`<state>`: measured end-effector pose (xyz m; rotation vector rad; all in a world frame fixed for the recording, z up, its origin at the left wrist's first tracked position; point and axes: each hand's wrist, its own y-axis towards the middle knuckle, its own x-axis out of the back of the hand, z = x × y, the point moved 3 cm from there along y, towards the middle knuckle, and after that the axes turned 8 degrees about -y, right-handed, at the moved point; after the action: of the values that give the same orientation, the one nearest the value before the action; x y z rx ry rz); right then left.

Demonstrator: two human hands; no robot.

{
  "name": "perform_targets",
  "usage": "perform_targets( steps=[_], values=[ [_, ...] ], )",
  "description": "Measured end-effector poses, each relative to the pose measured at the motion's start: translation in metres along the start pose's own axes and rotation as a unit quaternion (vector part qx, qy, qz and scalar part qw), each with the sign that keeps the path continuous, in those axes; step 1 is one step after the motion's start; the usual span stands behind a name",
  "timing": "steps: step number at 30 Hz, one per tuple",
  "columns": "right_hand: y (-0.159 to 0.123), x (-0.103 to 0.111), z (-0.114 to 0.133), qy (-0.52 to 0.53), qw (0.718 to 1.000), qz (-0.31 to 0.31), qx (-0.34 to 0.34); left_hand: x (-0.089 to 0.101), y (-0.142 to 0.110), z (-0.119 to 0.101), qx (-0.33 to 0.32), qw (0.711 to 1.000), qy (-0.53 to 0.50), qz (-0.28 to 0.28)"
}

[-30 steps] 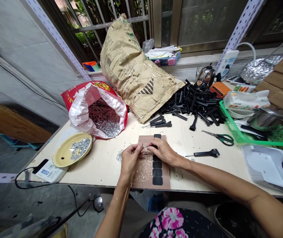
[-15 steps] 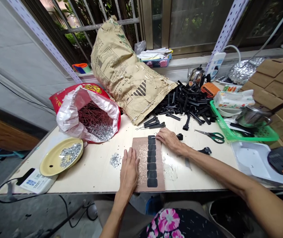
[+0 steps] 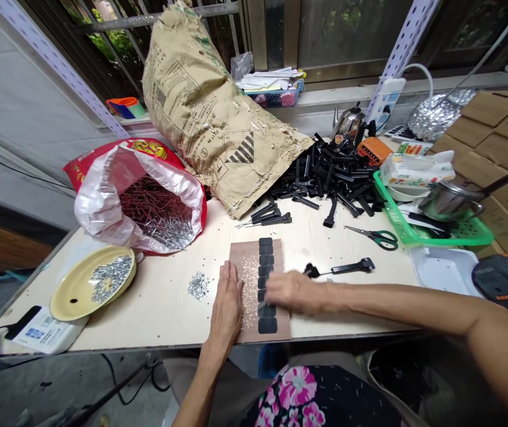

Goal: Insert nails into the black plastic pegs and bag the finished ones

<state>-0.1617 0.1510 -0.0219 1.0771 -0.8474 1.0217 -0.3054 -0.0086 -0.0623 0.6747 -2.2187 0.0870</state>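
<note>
A brown board point(image 3: 286, 296) lies flat at the table's front edge, with a column of rounded black pads point(image 3: 267, 325) down it and pale specks to their left. On the board's left edge rests my left hand point(image 3: 227, 302), fingers stretched out flat. My right hand point(image 3: 292, 292), smeared by motion, is over the pads with its fingers closed. A slim tool with a black end point(image 3: 311, 271) sticks out behind it; the fingers hide most of the tool. Another black-handled piece point(image 3: 352, 266) lies just beyond my right forearm. Left of the board sits a small heap of silvery bits point(image 3: 199, 286).
A yellow dish point(image 3: 67, 290) of metal bits and an open sack point(image 3: 96, 201) of nails stand left. Behind are a large paper sack point(image 3: 205, 112) and a pile of black plastic parts point(image 3: 325, 172). Scissors point(image 3: 383, 239) and a green basket point(image 3: 450, 238) are right.
My right hand has moved from the top of the pad column down towards its lower part, the black-ended tool moving with it. My left hand stays on the board. The view has shifted slightly.
</note>
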Motion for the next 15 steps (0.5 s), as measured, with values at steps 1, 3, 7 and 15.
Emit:
perform_targets(
  steps=[1,3,7,15],
  values=[
    [0.0,-0.001,0.001,-0.001,1.0,0.001,-0.014,0.0,0.0,0.0,0.0,1.0,-0.002,-0.001],
    [0.0,-0.001,0.003,-0.005,0.999,0.004,-0.05,0.0,0.0,-0.001,0.002,1.0,-0.002,-0.001],
    [-0.004,-0.008,0.024,-0.024,0.998,0.041,0.029,0.0,0.001,-0.002,0.009,1.0,0.005,0.006],
    [-0.007,-0.01,0.023,0.012,1.0,0.015,0.014,-0.001,-0.002,-0.001,0.004,1.0,-0.004,0.01]
  ],
)
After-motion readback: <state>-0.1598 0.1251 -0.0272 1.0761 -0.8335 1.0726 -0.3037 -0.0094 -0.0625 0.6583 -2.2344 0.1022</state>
